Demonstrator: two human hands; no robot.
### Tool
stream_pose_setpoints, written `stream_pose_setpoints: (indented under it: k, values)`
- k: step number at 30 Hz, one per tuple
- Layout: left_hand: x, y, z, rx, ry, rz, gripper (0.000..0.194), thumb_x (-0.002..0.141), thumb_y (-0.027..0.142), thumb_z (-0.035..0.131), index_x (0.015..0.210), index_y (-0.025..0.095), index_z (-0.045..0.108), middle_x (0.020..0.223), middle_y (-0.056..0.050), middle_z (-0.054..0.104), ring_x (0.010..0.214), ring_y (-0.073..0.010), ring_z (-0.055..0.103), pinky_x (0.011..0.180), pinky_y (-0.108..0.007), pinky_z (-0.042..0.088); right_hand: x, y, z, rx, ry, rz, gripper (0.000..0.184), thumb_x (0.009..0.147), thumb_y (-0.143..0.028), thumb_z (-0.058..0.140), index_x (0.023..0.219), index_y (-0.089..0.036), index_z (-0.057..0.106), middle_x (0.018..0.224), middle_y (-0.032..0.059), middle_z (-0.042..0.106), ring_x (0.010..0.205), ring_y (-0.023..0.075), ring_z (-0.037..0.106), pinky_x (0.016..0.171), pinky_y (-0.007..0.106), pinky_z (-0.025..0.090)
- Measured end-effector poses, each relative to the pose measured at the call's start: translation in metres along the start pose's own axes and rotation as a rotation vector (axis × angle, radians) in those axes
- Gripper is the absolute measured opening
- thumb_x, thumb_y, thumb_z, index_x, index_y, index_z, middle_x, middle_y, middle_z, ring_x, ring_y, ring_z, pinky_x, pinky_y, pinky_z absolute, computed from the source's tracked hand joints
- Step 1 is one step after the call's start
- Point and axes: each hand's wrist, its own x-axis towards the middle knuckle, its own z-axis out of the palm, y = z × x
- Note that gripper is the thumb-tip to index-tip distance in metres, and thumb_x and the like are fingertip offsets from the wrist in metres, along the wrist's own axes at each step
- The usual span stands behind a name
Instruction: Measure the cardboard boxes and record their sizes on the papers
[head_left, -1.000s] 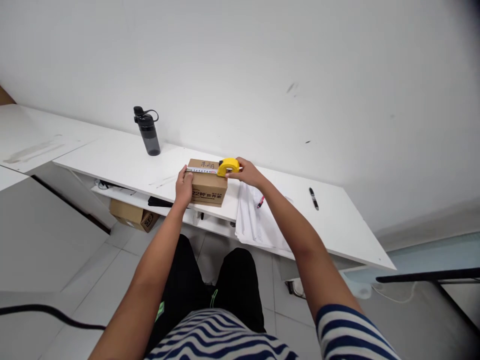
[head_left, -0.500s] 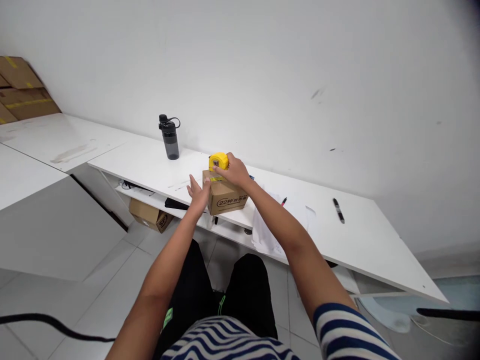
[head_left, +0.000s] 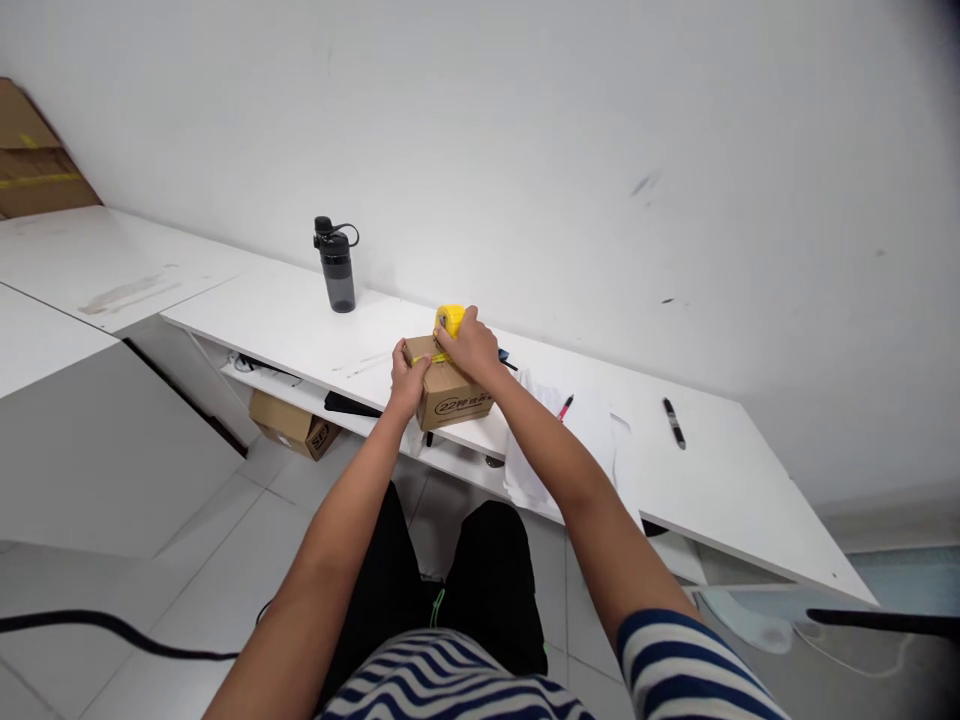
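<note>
A small cardboard box [head_left: 454,408] with dark printing on its front sits on the white table near its front edge. My right hand [head_left: 474,348] is closed around a yellow tape measure [head_left: 449,318] held over the top of the box. A short length of yellow blade [head_left: 429,357] runs from it across the top towards the left edge. My left hand [head_left: 409,380] grips the left side of the box, its thumb on top by the blade's end and its fingers mostly hidden behind the side.
White papers [head_left: 536,465] with a pink pen [head_left: 565,407] lie right of the box, partly under my right arm. A black marker [head_left: 674,424] is farther right. A dark bottle [head_left: 338,270] stands at the back left. Another carton [head_left: 289,420] sits below the tabletop.
My left hand has gone from spread fingers beside the box to gripping its left side. The tape measure in my right hand has shifted slightly right, and the view has turned a little.
</note>
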Motion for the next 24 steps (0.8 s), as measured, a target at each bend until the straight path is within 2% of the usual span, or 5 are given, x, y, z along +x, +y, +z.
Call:
stream_pose_setpoints:
  k: [3,7,10,14,24]
  values:
    - [0.002,0.000,0.001,-0.031,0.017,-0.026,0.072,0.077,0.033,0.068,0.142,0.024,0.038,0.147,-0.011,0.046,0.135,-0.0257,0.046,0.114,-0.040,0.036,-0.032,0.005,-0.012,-0.052,-0.005,0.013,0.045,0.091,-0.057,0.044,0.111,-0.017,0.038,0.096,0.0173,0.070,0.085,0.0337,0.067,0.068,0.037,0.047]
    - [0.005,-0.003,0.003,-0.065,-0.004,0.023,0.070,0.077,0.032,0.068,0.140,0.025,0.040,0.145,-0.010,0.048,0.134,-0.0263,0.048,0.113,-0.042,0.038,-0.081,0.015,-0.023,-0.074,0.008,0.043,0.049,0.091,-0.057,0.042,0.117,-0.016,0.038,0.095,0.0157,0.070,0.085,0.0334,0.067,0.066,0.037,0.047]
    - [0.007,-0.007,0.004,-0.075,-0.007,0.041,0.069,0.077,0.032,0.067,0.140,0.024,0.040,0.145,-0.011,0.047,0.134,-0.0266,0.047,0.112,-0.041,0.039,-0.106,0.021,-0.026,-0.073,-0.002,0.089,0.055,0.092,-0.060,0.038,0.123,-0.015,0.035,0.096,0.0162,0.070,0.083,0.0337,0.067,0.065,0.037,0.046]
    - [0.008,-0.008,0.005,-0.079,-0.015,0.042,0.069,0.078,0.033,0.066,0.141,0.024,0.038,0.147,-0.011,0.046,0.134,-0.0258,0.047,0.112,-0.039,0.040,-0.118,0.023,-0.028,-0.071,-0.015,0.143,0.059,0.091,-0.060,0.039,0.127,-0.013,0.034,0.094,0.0163,0.070,0.080,0.0341,0.068,0.064,0.038,0.046]
    - [0.006,-0.006,0.004,-0.049,-0.003,0.022,0.066,0.079,0.031,0.067,0.139,0.025,0.039,0.147,-0.010,0.046,0.134,-0.0241,0.047,0.113,-0.039,0.038,-0.122,0.018,-0.026,-0.096,0.001,0.183,0.060,0.092,-0.060,0.039,0.128,-0.012,0.036,0.091,0.0150,0.070,0.076,0.0323,0.067,0.062,0.037,0.045]
